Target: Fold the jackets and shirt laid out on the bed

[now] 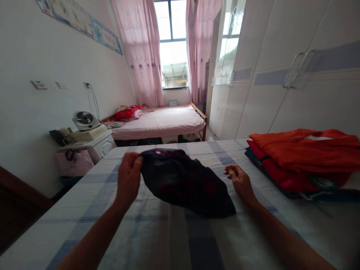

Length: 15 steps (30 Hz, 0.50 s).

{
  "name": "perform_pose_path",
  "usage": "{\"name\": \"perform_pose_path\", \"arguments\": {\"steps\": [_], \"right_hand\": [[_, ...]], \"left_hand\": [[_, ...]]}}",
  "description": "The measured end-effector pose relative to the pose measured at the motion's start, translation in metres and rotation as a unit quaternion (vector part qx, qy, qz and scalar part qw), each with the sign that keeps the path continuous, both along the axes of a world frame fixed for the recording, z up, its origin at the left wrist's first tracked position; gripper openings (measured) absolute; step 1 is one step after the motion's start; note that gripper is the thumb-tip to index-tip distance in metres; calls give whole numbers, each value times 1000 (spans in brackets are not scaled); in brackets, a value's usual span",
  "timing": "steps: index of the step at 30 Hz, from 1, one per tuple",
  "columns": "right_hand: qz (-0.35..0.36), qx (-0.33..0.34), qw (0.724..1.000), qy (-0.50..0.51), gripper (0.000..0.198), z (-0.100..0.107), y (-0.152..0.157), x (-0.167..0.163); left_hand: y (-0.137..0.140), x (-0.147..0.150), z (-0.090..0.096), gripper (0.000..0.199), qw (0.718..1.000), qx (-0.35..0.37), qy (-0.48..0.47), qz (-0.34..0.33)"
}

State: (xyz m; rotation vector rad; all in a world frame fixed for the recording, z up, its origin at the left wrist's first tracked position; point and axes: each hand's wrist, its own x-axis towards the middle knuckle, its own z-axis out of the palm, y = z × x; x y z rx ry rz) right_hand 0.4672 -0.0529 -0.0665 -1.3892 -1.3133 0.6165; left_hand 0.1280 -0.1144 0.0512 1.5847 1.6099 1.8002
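Observation:
Pinched at its upper left end, a dark garment with dull red patches hangs from my left hand. A small pale button-like spot shows near that grip. The cloth slants down to the right, its lower end just above or on the bed sheet; I cannot tell which. My right hand is to the right of the garment, apart from it, with loosely bent fingers and nothing in them. Both hands are over the blue and white bed sheet.
To the right lies a stack of folded clothes, with an orange garment over a red one. Beyond are a pink-sheeted bed and white wardrobes. A fan and a cabinet stand at left.

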Motion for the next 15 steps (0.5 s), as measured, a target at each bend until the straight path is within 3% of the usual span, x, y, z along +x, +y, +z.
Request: {"name": "perform_pose_path", "arguments": {"steps": [2,4,7,9,11,13,15], "right_hand": [[4,-21,1000,14,23,-14,4,9],[9,-36,999,7,23,-20,6,11],[11,-49,998,-49,24,-19,3,9],[10,-59,994,-94,24,-16,1,8],[11,-67,990,-121,23,-13,0,7],[12,-73,988,-134,23,-12,0,7],[10,-82,985,-150,23,-12,0,7]], "left_hand": [[1,-15,33,13,994,73,11,77],[2,-27,52,17,982,114,100,116],[7,-41,58,22,961,44,265,57],[8,-56,66,21,950,-18,310,40],[3,-74,83,25,940,-30,325,98],[-6,-92,99,32,928,35,306,210],[-15,-104,104,32,920,78,287,257]]}}
